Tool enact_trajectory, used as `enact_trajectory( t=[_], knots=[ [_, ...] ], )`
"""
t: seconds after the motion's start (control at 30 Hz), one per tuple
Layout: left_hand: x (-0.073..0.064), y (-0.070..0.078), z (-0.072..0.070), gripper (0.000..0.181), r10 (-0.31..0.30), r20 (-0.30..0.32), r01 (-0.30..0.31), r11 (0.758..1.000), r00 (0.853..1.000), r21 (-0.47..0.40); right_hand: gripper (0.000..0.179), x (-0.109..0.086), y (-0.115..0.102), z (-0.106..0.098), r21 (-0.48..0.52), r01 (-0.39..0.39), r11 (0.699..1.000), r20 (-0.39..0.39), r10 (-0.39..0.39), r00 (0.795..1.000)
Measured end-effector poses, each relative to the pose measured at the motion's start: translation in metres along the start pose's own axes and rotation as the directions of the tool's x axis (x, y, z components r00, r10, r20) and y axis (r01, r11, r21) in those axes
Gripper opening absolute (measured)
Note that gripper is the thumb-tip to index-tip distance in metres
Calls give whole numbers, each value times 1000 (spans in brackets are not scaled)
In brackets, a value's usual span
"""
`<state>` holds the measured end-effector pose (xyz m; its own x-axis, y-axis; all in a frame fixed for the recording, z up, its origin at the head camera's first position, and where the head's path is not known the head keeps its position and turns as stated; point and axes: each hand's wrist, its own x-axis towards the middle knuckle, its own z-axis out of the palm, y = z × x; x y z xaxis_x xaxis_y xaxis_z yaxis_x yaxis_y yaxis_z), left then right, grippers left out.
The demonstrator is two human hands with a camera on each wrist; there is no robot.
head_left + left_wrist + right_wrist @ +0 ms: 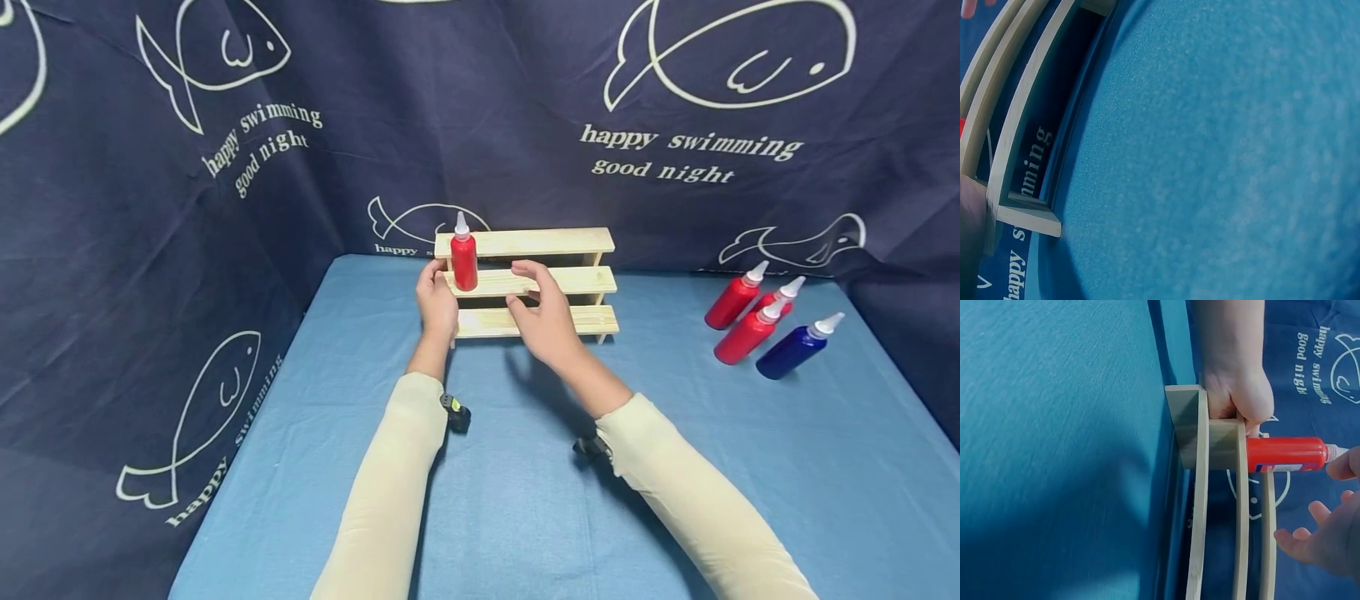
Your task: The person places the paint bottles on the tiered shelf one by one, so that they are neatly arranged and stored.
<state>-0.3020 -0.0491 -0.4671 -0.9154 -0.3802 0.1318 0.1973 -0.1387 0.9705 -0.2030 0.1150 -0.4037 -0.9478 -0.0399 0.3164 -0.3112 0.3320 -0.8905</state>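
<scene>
A red squeeze bottle [465,262] with a white pointed cap stands upright at the left end of the middle step of a three-step wooden rack [536,322]. Gripping the rack's left end is my left hand [437,306], its fingers partly hidden behind the wood. In the right wrist view, that left hand [1241,394] curls at the end of the steps, close by the red bottle [1285,454]. My right hand [546,317] hovers in front of the rack, fingers loosely bent and spread, holding nothing. The left wrist view shows mostly the rack's end [1029,219] and cloth.
On the right of the blue tablecloth [517,517] stand several more bottles: a front red bottle [746,335], a red bottle [731,302] behind it, another partly hidden, and a dark blue bottle [791,352]. A navy fish-print curtain [480,108] hangs behind and at the sides.
</scene>
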Motion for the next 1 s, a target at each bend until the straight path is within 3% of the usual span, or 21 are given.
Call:
enact_trajectory(
  t=[0.47, 1.0],
  knots=[
    [2, -3, 1, 32, -6, 13, 6, 999, 1000, -54, 48, -7, 5, -19, -37, -28, 999, -48, 27, 998],
    [2, 0, 0, 33, -22, 18, 22, 1000, 1000, -5, 49, -12, -4, -17, -76, -74, 994, -50, 70, 996]
  ],
)
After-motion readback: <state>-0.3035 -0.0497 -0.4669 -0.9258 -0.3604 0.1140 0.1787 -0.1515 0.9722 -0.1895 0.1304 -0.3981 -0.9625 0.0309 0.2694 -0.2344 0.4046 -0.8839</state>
